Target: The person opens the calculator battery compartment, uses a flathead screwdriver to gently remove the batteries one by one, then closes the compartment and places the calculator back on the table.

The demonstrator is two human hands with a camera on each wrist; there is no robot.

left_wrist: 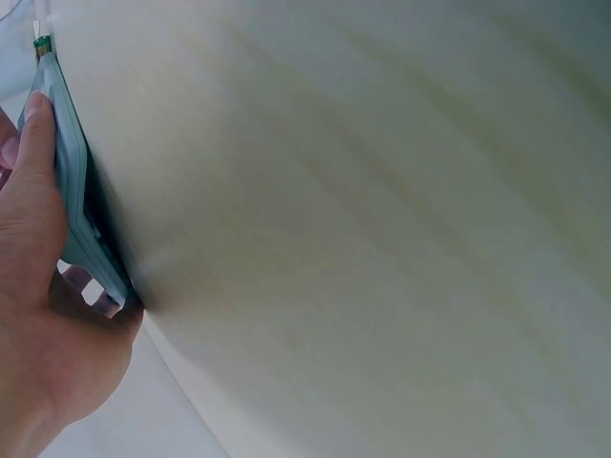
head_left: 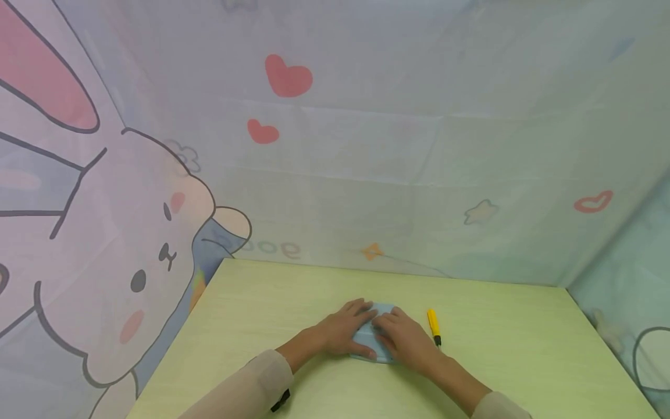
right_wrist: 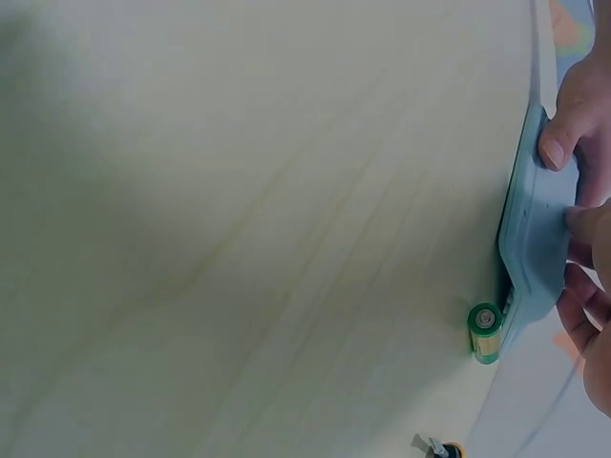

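A flat, light blue plastic device [head_left: 387, 352] with bevelled edges lies low over the table between both hands. Across its left side, my left hand [head_left: 342, 329] holds it, thumb at the near edge and fingers towards the far edge. My right hand [head_left: 410, 340] has bent fingers on its right part. In the right wrist view, those fingertips meet the face and edge of the device [right_wrist: 539, 234]. A green-ended battery [right_wrist: 485, 334] stands close beside the device's end. Its top also shows as a green end [left_wrist: 42, 43] in the left wrist view.
A yellow screwdriver [head_left: 433, 323] with a black collar lies right of the device on the pale wooden table [head_left: 293, 291]. A small black item [head_left: 281, 400] shows beside the left sleeve. Printed cloth [head_left: 366, 174] hangs behind the table and at its sides.
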